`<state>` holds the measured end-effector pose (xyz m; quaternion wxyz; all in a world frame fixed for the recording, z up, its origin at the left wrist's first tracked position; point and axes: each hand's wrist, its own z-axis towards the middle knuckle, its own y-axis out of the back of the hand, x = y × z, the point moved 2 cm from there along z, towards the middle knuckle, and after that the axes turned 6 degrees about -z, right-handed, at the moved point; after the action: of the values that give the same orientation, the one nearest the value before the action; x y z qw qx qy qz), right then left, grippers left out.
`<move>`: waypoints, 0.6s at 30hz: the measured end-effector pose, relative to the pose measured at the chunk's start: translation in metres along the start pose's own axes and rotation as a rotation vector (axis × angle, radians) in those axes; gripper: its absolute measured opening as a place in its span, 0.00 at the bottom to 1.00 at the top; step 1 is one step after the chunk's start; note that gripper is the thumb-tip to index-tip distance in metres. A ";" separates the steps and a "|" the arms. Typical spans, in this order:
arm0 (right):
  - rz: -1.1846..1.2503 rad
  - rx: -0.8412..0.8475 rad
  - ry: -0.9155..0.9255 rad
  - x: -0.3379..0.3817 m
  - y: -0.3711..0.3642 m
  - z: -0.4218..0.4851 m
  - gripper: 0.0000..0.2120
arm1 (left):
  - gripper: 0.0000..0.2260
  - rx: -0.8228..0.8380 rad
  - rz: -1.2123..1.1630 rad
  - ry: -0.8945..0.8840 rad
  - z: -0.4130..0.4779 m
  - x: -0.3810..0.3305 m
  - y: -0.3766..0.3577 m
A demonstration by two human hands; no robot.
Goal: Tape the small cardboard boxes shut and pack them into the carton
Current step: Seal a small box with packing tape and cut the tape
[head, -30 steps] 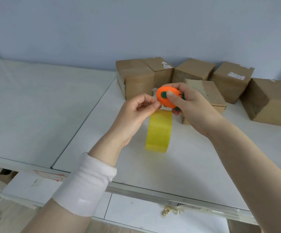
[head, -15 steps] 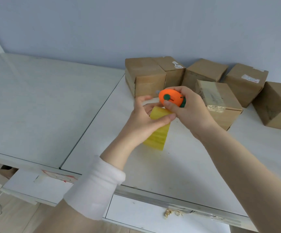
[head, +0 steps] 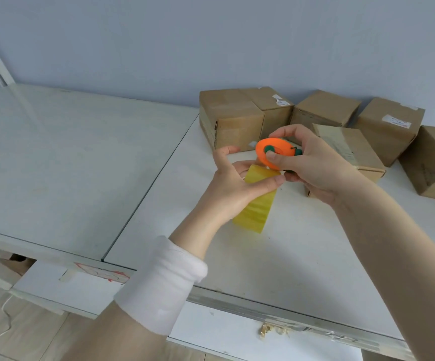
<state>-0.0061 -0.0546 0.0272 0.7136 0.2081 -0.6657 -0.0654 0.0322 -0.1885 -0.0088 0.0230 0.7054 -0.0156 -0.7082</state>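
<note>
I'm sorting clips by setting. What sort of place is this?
Likely a small packing or shipping workspace: cardboard boxes, some labelled, line the wall on a white table, the left hand holds a roll of yellow tape, and the right hand holds an orange cutter.

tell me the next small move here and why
Probably draw a strip off the yellow tape roll, toward the nearest box. The left hand grips the roll, the right hand holds the orange cutter just above it, and no loose strip shows yet.
</note>
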 end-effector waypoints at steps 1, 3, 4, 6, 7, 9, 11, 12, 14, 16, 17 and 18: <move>0.021 0.004 -0.010 -0.001 -0.001 0.001 0.12 | 0.32 -0.009 -0.005 0.005 0.001 0.001 0.000; 0.003 -0.020 0.001 -0.004 -0.003 0.005 0.10 | 0.34 -0.031 -0.001 0.009 0.002 0.001 -0.001; -0.032 -0.054 0.015 -0.005 -0.004 0.007 0.10 | 0.36 -0.045 0.001 0.015 0.004 0.000 -0.003; -0.117 -0.129 0.026 -0.009 -0.006 0.008 0.10 | 0.40 -0.079 -0.001 0.027 0.006 0.002 -0.005; -0.157 -0.153 0.023 -0.012 -0.007 0.009 0.11 | 0.43 -0.106 -0.006 0.008 0.008 0.005 -0.006; -0.257 -0.168 -0.008 -0.018 -0.007 0.009 0.16 | 0.48 -0.191 -0.006 -0.100 0.008 0.007 -0.006; -0.392 -0.147 -0.040 -0.020 -0.007 0.010 0.22 | 0.47 -0.295 0.096 -0.241 0.006 0.005 -0.006; -0.462 -0.126 -0.060 -0.021 -0.007 0.012 0.25 | 0.41 -0.342 0.197 -0.320 0.005 0.000 -0.005; -0.568 -0.145 -0.102 -0.016 -0.003 0.013 0.29 | 0.25 -0.395 0.440 -0.496 0.006 -0.008 -0.005; -0.582 -0.316 -0.055 -0.007 0.010 0.004 0.27 | 0.18 -0.366 0.627 -0.514 0.011 -0.013 -0.009; -0.589 -0.446 0.024 -0.003 0.019 -0.005 0.23 | 0.17 -0.337 0.699 -0.454 0.015 -0.014 -0.011; -0.634 -0.570 0.116 0.000 0.027 -0.017 0.21 | 0.16 -0.311 0.763 -0.387 0.019 -0.015 -0.013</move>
<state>0.0055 -0.0267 0.0368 0.7236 0.2003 -0.4827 -0.4509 0.0133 -0.1750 0.0055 0.3846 0.4919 -0.1716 -0.7620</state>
